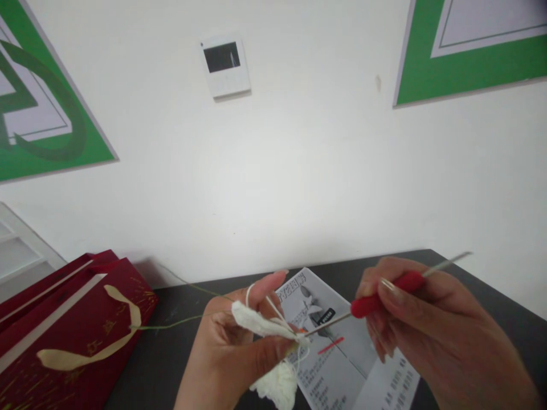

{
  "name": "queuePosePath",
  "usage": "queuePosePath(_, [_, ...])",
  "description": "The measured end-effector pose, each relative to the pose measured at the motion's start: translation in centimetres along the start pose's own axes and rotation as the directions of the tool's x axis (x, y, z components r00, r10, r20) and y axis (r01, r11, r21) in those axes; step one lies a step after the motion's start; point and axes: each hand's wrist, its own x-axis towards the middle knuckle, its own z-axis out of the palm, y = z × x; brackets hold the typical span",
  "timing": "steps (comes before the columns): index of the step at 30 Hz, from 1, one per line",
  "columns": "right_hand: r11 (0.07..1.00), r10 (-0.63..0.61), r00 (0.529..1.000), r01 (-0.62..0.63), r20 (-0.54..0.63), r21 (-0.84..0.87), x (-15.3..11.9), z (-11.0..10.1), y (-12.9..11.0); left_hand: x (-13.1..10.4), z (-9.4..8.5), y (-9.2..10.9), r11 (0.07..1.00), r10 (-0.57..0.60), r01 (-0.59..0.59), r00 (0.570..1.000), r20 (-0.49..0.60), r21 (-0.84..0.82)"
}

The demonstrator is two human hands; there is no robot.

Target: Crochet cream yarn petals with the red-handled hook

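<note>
Between the thumb and fingers of my left hand (pixel 243 341) is pinched a piece of white crochet work (pixel 258 320). A strand of white yarn (pixel 277 307) loops over the raised index finger. More crocheted white fabric (pixel 280 384) hangs below the thumb. My right hand (pixel 419 319) is closed around the red grip of a crochet hook (pixel 387 293). The hook's metal shaft points left, and its tip meets the work by my left thumb. Stitches right at the tip are too small to make out. A thin green wire or thread runs left from behind my left hand.
Beneath my hands, a printed sheet (pixel 325 353) with pictures and text lies on the dark table (pixel 183 307). Red gift bags (pixel 77 324) with a cream ribbon occupy the left side. A white wall rises behind, bearing a small panel (pixel 226 65) and green-bordered boards (pixel 474 80).
</note>
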Motion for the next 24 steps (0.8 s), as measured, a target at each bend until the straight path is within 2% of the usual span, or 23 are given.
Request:
queuePosePath(1, [0.981, 0.133, 0.991, -0.134, 0.017, 0.139, 0.6, 0.3, 0.2, 0.1, 0.0, -0.1, 1.000, 0.016, -0.016, 1.000, -0.021, -0.011])
queuePosePath(3, [0.880, 0.327, 0.943, -0.325, 0.057, 0.347, 1.5, 0.8, 0.7, 0.2, 0.1, -0.4, 0.997, 0.080, -0.081, 0.996, -0.051, -0.020])
queuePosePath(5, [0.805, 0.406, 0.911, -0.394, 0.071, 0.444, 1.8, 1.2, 1.4, 0.3, 0.1, -0.8, 0.986, 0.165, -0.165, 0.986, -0.038, -0.003])
queuePosePath(8, [0.786, 0.413, 0.909, -0.382, 0.045, 0.486, 1.7, 1.8, 2.1, 0.4, 0.0, -1.4, 0.977, 0.212, -0.212, 0.976, -0.044, -0.003])
queuePosePath(11, [0.804, 0.386, 0.923, -0.338, 0.003, 0.489, 1.3, 2.3, 2.2, 0.4, 0.0, -1.9, 0.983, 0.178, -0.181, 0.981, -0.080, -0.036])
queuePosePath(14, [0.805, 0.371, 0.928, -0.328, 0.012, 0.494, 1.0, 2.6, 2.1, 0.2, 0.1, -1.9, 0.985, 0.159, -0.163, 0.985, -0.070, -0.050])
queuePosePath(17, [0.794, 0.373, 0.928, -0.333, 0.026, 0.509, 0.9, 2.8, 2.2, -0.2, 0.3, -1.5, 0.991, 0.116, -0.119, 0.991, -0.060, -0.059])
queuePosePath(24, [0.793, 0.392, 0.920, -0.342, 0.008, 0.505, 0.9, 2.7, 2.5, -0.6, 0.3, 0.2, 0.995, 0.088, -0.079, 0.984, -0.156, 0.061])
